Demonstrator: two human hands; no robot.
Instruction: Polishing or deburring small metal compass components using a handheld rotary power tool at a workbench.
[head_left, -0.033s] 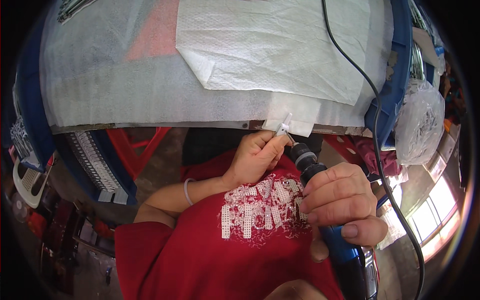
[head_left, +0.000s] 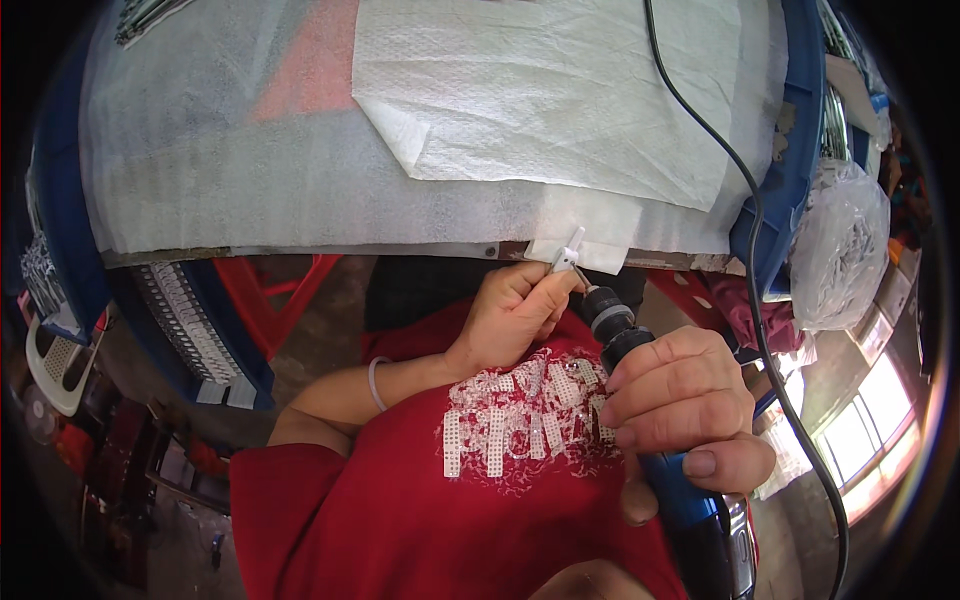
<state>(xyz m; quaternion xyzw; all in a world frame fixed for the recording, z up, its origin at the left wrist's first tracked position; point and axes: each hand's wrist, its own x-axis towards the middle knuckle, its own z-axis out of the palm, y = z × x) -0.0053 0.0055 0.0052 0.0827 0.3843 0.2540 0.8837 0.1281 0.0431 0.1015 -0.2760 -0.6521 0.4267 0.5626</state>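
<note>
My right hand (head_left: 690, 410) wraps round an electric screwdriver (head_left: 690, 490) with a blue and black body. The black chuck of the screwdriver slants up toward my left hand (head_left: 520, 305), and its tip meets or nearly meets the piece held there. Between thumb and fingers, my left hand pinches a small white and silver metal part (head_left: 565, 259) at the front edge of the table. Most of this part is hidden by the fingers, so its kind cannot be made out. Beneath it a white pad (head_left: 607, 250) hangs over the table edge.
A white cloth (head_left: 560, 90) covers part of the padded table (head_left: 200, 180). A black cable (head_left: 755, 215) runs down the right side. Blue crates (head_left: 785, 150) flank the table, one beside a clear plastic bag (head_left: 840, 245). A red stool (head_left: 275, 305) stands under the left side.
</note>
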